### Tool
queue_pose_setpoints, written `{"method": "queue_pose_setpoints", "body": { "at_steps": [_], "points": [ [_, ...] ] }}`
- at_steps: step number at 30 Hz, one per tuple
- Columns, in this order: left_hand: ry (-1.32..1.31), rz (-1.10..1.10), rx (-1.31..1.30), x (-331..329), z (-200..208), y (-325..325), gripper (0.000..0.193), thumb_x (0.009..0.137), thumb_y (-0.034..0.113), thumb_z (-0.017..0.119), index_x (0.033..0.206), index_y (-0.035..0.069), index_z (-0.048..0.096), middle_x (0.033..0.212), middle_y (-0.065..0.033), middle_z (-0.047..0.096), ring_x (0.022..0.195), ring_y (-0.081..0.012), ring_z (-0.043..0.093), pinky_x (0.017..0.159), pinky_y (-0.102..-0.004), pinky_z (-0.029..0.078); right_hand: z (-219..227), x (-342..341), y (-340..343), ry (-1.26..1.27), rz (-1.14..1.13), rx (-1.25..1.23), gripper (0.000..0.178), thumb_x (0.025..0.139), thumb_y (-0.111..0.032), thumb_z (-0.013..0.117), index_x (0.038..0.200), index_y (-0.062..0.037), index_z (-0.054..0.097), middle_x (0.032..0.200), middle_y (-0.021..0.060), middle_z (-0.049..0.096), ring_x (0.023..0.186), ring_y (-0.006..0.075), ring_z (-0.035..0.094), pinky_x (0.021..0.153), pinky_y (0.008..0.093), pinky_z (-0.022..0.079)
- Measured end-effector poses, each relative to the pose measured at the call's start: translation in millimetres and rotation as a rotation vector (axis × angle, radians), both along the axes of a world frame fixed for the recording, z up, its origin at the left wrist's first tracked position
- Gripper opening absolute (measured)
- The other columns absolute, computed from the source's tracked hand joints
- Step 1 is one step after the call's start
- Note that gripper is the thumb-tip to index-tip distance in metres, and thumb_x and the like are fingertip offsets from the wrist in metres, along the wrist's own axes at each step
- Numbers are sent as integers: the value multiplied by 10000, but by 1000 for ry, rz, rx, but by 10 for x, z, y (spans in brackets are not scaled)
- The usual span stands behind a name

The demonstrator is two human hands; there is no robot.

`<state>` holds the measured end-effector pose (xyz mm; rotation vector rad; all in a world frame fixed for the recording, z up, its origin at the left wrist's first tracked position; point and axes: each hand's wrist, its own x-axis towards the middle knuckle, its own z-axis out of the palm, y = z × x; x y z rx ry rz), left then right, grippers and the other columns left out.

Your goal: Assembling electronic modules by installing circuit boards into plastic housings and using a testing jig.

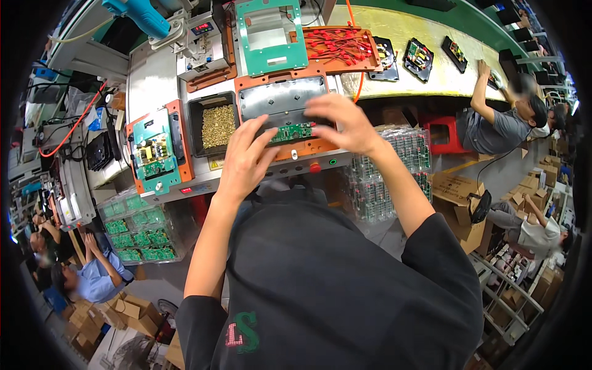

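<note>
A narrow green circuit board lies along the near side of a black plastic housing, which sits in an orange fixture. My left hand is at the board's left end, fingers spread, with a fingertip at or close to its edge. At the right end, my right hand hovers over the housing, slightly blurred. Its thumb is by the board's end and its fingers are apart. Whether either hand touches the board I cannot tell. Part of the housing's near side is hidden by my hands.
A black bin of brass screws stands left of the fixture, beside another fixture with a populated board. Behind are a green frame and a tray of red-ended wires. Stacked clear trays stand right; a co-worker sits beyond.
</note>
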<state>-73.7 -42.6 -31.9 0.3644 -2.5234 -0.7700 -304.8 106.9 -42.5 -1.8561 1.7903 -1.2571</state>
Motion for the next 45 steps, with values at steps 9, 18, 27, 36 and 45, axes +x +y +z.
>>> {"method": "queue_pose_setpoints", "body": {
  "at_steps": [9,18,27,36,45],
  "points": [
    [130,145,1420,-361,508,-43,626,1074,490,368,1108,-70,647,856,-136,686,735,-177,657,684,-280,537,63,-1226,-1641,-921,-484,-105,721,1035,-549,454,1316,108,550,1290,159,605,1189,232,519,1058,335,372],
    [-399,368,1029,62,130,130,313,969,310,672,872,20,608,727,-59,635,553,-170,576,477,-316,417,120,560,178,-55,-312,76,382,927,-123,642,1293,-23,597,1360,180,574,1323,359,495,1145,472,335],
    [-149,40,-30,-143,-98,576,211,853,115,735,974,-1,607,931,-154,592,898,-344,591,787,-434,483,-244,684,332,309,-368,249,606,928,-242,655,1482,-102,454,1573,116,380,1458,386,317,1170,576,250],
    [10,-141,-44,169,-40,233,259,819,146,696,1026,16,609,1004,-131,609,929,-306,607,815,-391,497,342,1159,209,5,-525,-15,317,960,-19,542,1268,36,589,1300,180,597,1235,303,552,1085,401,386],
    [19,1178,10,3671,-825,-1486,281,941,117,589,1183,-24,617,1250,-219,615,1211,-388,550,1069,-461,406,530,2509,-701,-531,-36,306,195,918,86,546,1045,49,689,882,131,688,723,156,647,663,257,521]
  ]
}}
